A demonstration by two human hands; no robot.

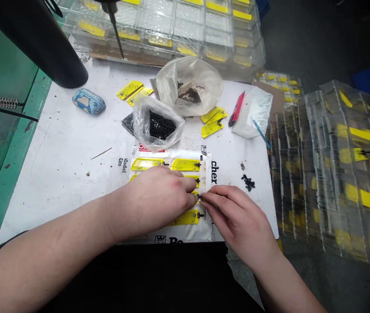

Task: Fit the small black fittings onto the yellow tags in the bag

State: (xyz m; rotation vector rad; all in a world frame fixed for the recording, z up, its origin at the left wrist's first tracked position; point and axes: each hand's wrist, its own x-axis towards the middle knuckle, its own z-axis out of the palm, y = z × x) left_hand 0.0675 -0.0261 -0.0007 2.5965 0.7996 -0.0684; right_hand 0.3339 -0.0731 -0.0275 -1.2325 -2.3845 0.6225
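Note:
Rows of yellow plates (185, 218) lie on a white printed bag (206, 230); several have a small black part (201, 215) at their right end. My left hand (157, 200) rests over the middle plates, its fingers bent down onto one and covering much of it. At that plate's right end, my right hand (233, 211) pinches a tiny black piece (199, 197) between thumb and forefinger. Loose black parts (248, 182) sit in a small pile to the right. Above the plates stands an open clear bag of black granules (162, 125).
Behind are a larger plastic bag (201, 82), loose yellow plates (213, 121), a red cutter (237, 108) and a blue oval object (89, 102). A black cylinder (57, 52) and metal tip (118, 39) hang overhead. Clear trays (351, 174) are stacked right.

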